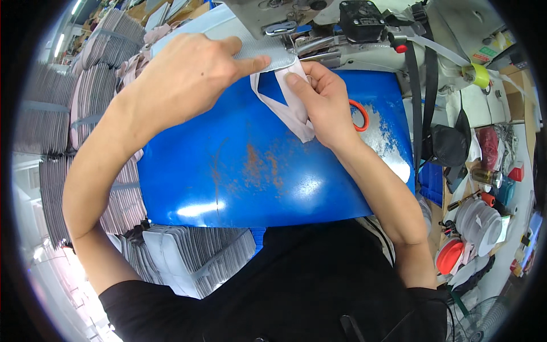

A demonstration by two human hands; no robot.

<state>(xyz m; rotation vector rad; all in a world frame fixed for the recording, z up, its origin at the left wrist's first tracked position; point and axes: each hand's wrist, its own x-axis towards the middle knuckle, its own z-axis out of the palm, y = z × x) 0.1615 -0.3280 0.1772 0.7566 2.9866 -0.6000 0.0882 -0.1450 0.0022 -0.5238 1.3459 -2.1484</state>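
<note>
Over the bench [188,165], the right hand [327,100] is pinching a pale strip [297,121] that is dangling, seemingly largely unattached; the left hand [208,65] is laying one finger on the panel [273,51], its grip unclear; the panel is reaching the machine [268,14], finished stitching not showing.

By the left hand [199,71] is light grey cloth [270,51] with a tiny pattern. By the right hand [326,100], a pale pink strip [297,105] and orange ring [366,118]. Below, a blue table [182,154] with brown patches.
</note>
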